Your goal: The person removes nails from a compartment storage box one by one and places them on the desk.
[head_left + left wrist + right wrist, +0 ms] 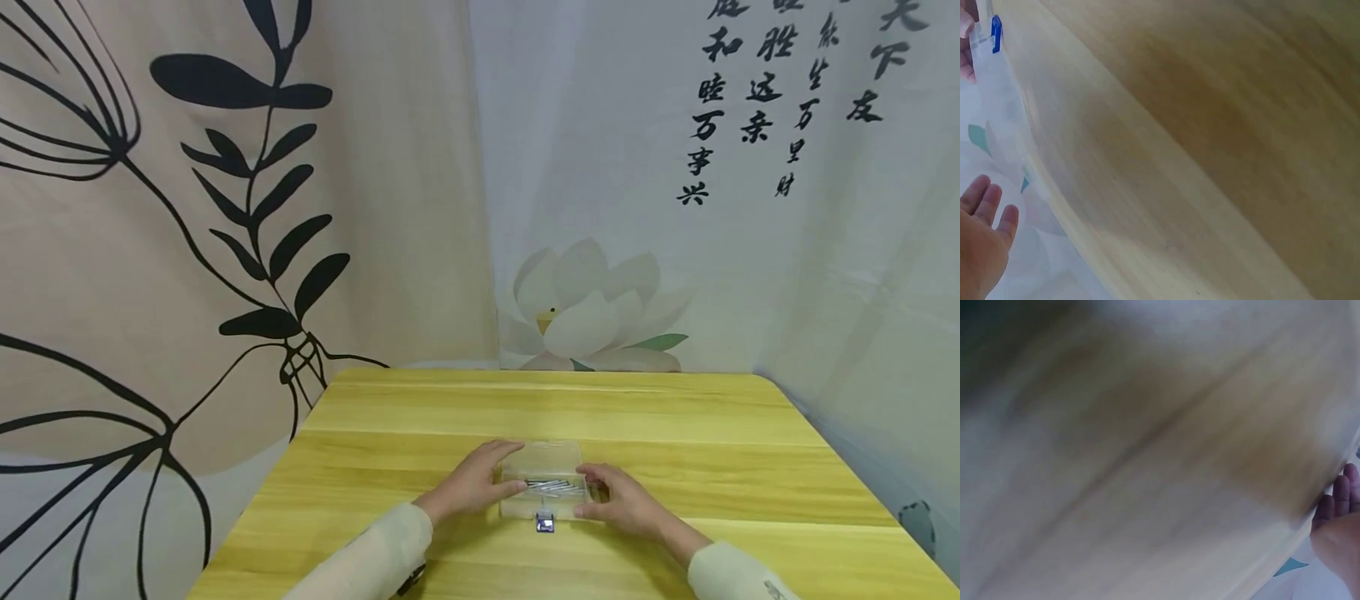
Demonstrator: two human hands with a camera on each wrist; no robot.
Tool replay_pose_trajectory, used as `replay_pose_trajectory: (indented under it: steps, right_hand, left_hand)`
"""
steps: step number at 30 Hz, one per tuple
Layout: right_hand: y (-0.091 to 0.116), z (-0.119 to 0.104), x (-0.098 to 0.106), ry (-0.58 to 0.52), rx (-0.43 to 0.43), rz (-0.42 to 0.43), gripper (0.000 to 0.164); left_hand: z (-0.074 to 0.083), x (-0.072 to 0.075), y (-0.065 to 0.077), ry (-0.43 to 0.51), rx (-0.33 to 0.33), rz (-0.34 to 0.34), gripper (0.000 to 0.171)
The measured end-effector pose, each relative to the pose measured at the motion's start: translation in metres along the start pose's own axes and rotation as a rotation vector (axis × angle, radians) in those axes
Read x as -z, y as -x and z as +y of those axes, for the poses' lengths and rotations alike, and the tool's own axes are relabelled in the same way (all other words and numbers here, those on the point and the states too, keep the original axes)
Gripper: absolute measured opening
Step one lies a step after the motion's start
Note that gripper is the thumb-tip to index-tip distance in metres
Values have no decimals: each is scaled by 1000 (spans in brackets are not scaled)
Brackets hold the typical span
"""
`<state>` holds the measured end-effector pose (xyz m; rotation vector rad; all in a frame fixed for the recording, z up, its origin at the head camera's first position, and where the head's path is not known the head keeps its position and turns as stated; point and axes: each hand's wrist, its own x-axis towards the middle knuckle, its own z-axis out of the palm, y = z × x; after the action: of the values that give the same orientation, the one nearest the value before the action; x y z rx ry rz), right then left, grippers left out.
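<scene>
A: So what is given by the head view? A clear box (513, 510) is seen on the yellow wooden table (420, 400), set between the two hands, its lid (551, 456) swung back on the far side, and slim metal pins (553, 487) are held inside!

B: And those pins are shown from the head alone. In the left wrist view the blue latch (996, 34) is caught edge-on, on the box at the far left of the frame, with fingertips of the other hand seen against the box end. From the right wrist, mostly blurred wood is offered, with bent fingers (1341, 495) at the right edge.

A: The left hand (474, 481), then?

B: Spread wide at the box's left end, thumb well parted from the forefinger, nothing gripped. Three fingers are shown loosely extended by its own wrist camera. The thumb is seen across the box's left end; whether the plastic is touched cannot be told.

A: And the right hand (626, 504)?

B: Partly closed! The box's right end is gripped, thumb placed at the near corner, fingers at the far one.
</scene>
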<state>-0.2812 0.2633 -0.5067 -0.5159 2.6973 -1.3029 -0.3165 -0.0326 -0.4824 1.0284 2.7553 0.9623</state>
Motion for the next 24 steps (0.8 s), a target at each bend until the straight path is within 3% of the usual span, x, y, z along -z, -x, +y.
replay_pose_trajectory:
  steps: [8,15,24]
  right_hand:
    - [4,-6,-5,64,33,7,70]
    - [4,-6,-7,81,29,13,70]
    - [5,-8,-6,99,29,22,70]
  left_hand:
    - [1,-2,0,57,-16,32,57]
    - [-4,-10,-3,36,-72,45,45]
    - [-7,-12,-5,53,-81,58,33]
